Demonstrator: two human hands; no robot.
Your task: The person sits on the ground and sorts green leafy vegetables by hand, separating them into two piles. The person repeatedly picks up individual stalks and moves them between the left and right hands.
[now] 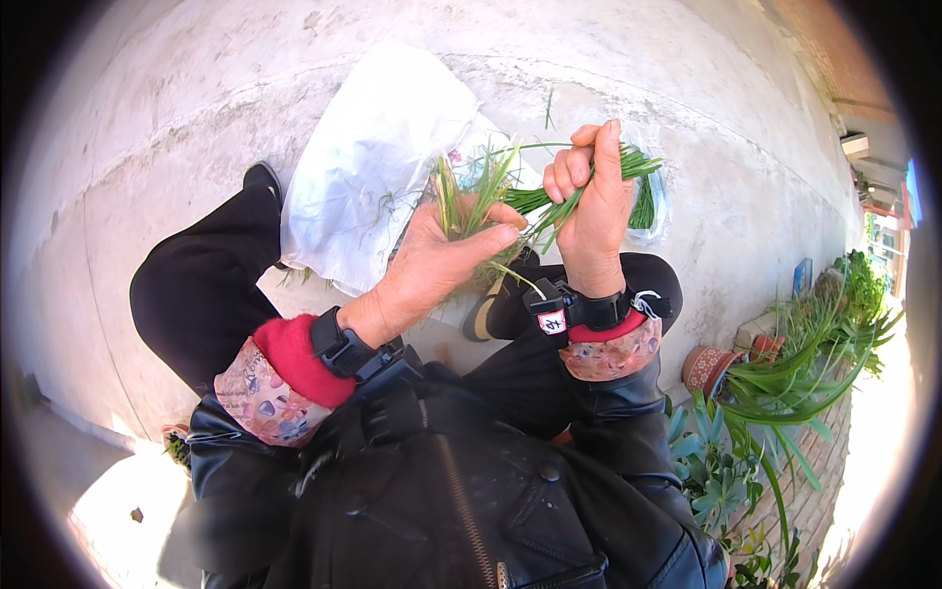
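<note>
My left hand point(434, 258) holds a ragged tuft of pale and yellowish-green stalks point(450, 195) between thumb and fingers. To its right, my right hand point(597, 202) is closed around a bundle of slender green leaves point(528, 199), which look like garlic chives. One long leaf reaches from this bundle toward the left. Just beyond my right wrist, a clear plastic bag point(664, 221) on the ground contains more green leaves point(643, 205). A white plastic sheet or bag point(368, 154) lies beyond my left hand, with thin scraps on it. My left hand partly hides the pile below.
Pale concrete ground point(184, 147) surrounds my bent, black-trousered legs point(199, 287). A loose green scrap point(549, 109) lies farther out. On the right stand a patterned terracotta pot point(708, 369), long-leaved plants point(795, 375) and a broad-leaved plant point(710, 449). Both wrists wear black strapped devices.
</note>
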